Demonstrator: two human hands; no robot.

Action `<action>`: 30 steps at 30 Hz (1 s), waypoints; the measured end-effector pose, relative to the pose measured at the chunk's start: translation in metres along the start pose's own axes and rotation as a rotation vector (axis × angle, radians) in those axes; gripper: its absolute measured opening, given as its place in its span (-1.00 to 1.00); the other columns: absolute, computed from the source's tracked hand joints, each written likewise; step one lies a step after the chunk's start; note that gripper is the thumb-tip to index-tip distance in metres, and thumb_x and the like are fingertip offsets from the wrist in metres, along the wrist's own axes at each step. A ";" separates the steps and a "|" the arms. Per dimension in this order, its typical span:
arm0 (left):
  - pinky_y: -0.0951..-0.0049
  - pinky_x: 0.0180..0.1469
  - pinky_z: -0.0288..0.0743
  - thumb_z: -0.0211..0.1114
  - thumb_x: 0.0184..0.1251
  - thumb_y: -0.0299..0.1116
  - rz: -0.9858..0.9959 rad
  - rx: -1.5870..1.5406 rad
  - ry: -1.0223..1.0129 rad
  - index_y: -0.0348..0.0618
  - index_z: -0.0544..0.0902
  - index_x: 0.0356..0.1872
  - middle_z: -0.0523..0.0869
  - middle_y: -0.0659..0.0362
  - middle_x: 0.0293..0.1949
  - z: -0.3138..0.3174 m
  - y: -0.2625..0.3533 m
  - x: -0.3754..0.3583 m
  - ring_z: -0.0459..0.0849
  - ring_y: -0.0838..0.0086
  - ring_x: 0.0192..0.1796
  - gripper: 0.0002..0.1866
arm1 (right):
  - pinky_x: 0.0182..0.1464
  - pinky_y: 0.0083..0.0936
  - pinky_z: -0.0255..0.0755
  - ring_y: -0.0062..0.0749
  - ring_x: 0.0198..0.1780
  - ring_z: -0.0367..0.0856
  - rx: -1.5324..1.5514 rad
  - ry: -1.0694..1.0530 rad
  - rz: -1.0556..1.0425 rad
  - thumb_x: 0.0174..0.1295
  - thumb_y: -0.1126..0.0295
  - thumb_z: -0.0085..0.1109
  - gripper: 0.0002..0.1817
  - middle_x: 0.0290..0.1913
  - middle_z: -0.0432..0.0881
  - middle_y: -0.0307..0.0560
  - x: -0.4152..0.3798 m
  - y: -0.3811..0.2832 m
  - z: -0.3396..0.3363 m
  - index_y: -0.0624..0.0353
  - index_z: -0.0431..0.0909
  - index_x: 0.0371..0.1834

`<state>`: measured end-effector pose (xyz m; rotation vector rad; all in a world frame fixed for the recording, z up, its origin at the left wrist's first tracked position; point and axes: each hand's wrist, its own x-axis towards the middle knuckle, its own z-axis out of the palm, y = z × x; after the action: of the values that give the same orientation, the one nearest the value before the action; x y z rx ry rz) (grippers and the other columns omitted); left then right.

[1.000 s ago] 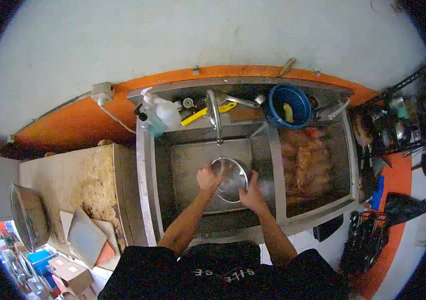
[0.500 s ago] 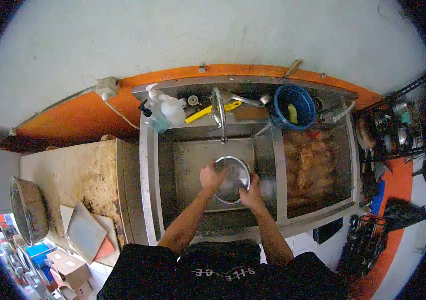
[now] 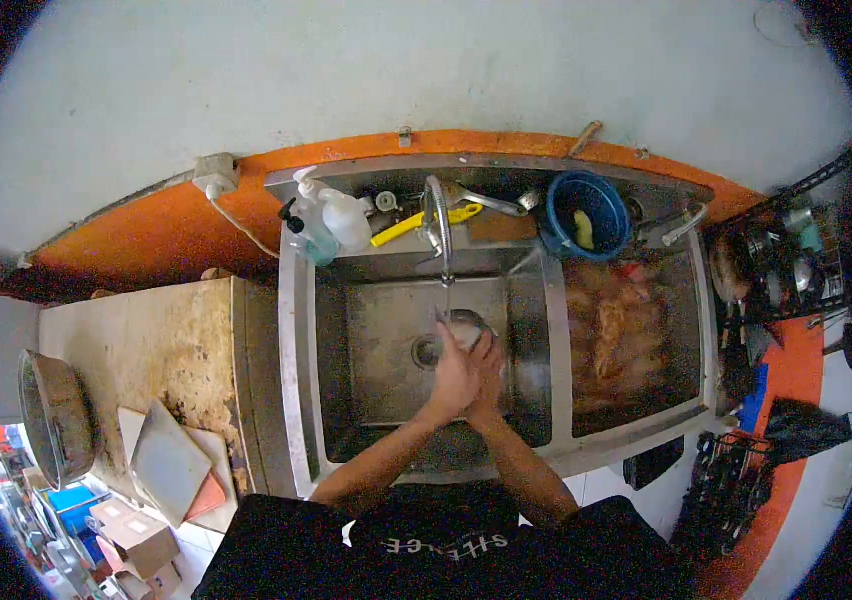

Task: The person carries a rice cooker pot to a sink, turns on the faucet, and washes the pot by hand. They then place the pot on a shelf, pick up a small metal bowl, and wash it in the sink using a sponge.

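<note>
A shiny round metal bowl (image 3: 468,328) is in the left sink basin (image 3: 376,385), below the spout of the tap (image 3: 446,270). My left hand (image 3: 454,380) is at the bowl's near left side, with its upper fingers along the edge. Close against it, my right hand (image 3: 487,378) has its fingers bent over the near right part of the bowl. Both hands appear to grip the bowl between them, and they hide its near half. A thin stream of water seems to fall from the spout. Left of the bowl, the round drain (image 3: 426,350) shows.
Pale brown pieces lie in liquid in the right basin (image 3: 611,335). Behind it stands a blue bucket (image 3: 558,215). Along the ledge are pump bottles (image 3: 346,222) and a yellow-handled tool (image 3: 416,225). Boards (image 3: 174,465) and a large basin (image 3: 51,420) rest on the left table.
My hands have moved from opposite sides of the bowl to close together at its near side. The bowl has shifted away from me, uncovering the drain.
</note>
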<state>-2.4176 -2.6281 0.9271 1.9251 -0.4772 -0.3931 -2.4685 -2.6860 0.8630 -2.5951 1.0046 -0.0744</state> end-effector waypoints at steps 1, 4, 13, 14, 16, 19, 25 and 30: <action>-0.01 -0.21 0.52 0.04 0.36 -0.38 0.109 0.109 -0.054 -0.44 0.15 0.36 0.63 -0.26 -0.39 -0.006 -0.003 -0.002 0.67 -0.15 -0.26 -0.40 | 0.28 0.00 0.30 0.39 0.34 0.18 0.078 -0.006 0.069 0.20 0.44 0.07 -0.30 0.32 0.13 0.53 0.005 -0.005 -0.003 0.32 0.01 0.39; 0.00 -0.26 0.53 0.07 0.31 -0.45 0.009 0.291 -0.244 -0.43 0.09 0.38 0.65 -0.27 -0.37 -0.021 -0.012 0.025 0.66 -0.23 -0.28 -0.36 | 0.34 0.16 0.10 0.24 0.38 0.06 -0.068 0.152 -0.124 0.24 0.28 0.06 -0.33 0.35 0.10 0.24 -0.005 -0.009 -0.008 0.26 0.11 0.39; 0.17 -0.21 0.58 0.15 0.38 -0.32 -0.063 -0.073 0.325 -0.35 0.44 0.17 0.71 -0.16 -0.30 -0.001 0.010 0.015 0.74 0.07 -0.29 -0.58 | 0.36 0.07 0.11 0.23 0.40 0.04 0.157 0.100 -0.051 0.19 0.28 0.17 -0.28 0.36 0.06 0.22 -0.012 -0.015 0.007 0.21 0.11 0.39; 0.17 -0.23 0.58 0.15 0.38 -0.34 -0.070 -0.080 0.297 -0.35 0.43 0.14 0.71 -0.14 -0.29 -0.002 0.008 0.013 0.74 0.06 -0.27 -0.61 | 0.36 0.08 0.11 0.24 0.40 0.04 0.224 0.099 -0.010 0.19 0.29 0.18 -0.27 0.36 0.07 0.22 -0.013 -0.014 0.010 0.21 0.08 0.40; 0.19 -0.26 0.57 0.14 0.39 -0.38 -0.078 -0.095 0.247 -0.35 0.41 0.09 0.71 -0.12 -0.28 -0.008 0.010 0.013 0.75 0.06 -0.23 -0.66 | 0.36 0.08 0.10 0.23 0.40 0.03 0.309 0.099 0.011 0.20 0.29 0.18 -0.25 0.35 0.08 0.24 -0.013 -0.024 -0.013 0.22 0.02 0.40; 0.26 -0.26 0.59 0.15 0.38 -0.38 -0.209 -0.197 0.347 -0.31 0.41 0.01 0.69 -0.07 -0.34 0.002 0.006 0.012 0.76 0.13 -0.22 -0.72 | 0.36 0.07 0.08 0.22 0.40 0.04 0.206 0.135 -0.057 0.21 0.28 0.17 -0.24 0.33 0.11 0.26 -0.010 -0.021 -0.009 0.22 -0.02 0.39; 0.30 -0.25 0.61 0.15 0.39 -0.39 -0.079 -0.147 0.290 -0.29 0.38 0.02 0.69 -0.12 -0.35 0.002 0.002 0.013 0.77 0.12 -0.22 -0.72 | 0.37 0.05 0.02 0.24 0.39 0.05 0.212 0.197 -0.106 0.19 0.27 0.20 -0.22 0.33 0.10 0.29 -0.010 -0.014 -0.003 0.22 -0.03 0.39; 0.27 -0.25 0.60 0.15 0.40 -0.33 -0.212 -0.283 0.344 -0.36 0.52 -0.06 0.69 -0.17 -0.32 0.001 0.014 0.012 0.76 0.09 -0.23 -0.73 | 0.43 0.03 -0.07 0.24 0.46 -0.07 -0.090 0.212 -0.205 0.15 0.24 0.25 -0.11 0.42 -0.01 0.34 -0.015 -0.013 -0.001 0.23 -0.09 0.44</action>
<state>-2.4100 -2.6402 0.9390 1.7234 0.0095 -0.2418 -2.4714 -2.6673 0.8698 -2.8109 0.8217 -0.3704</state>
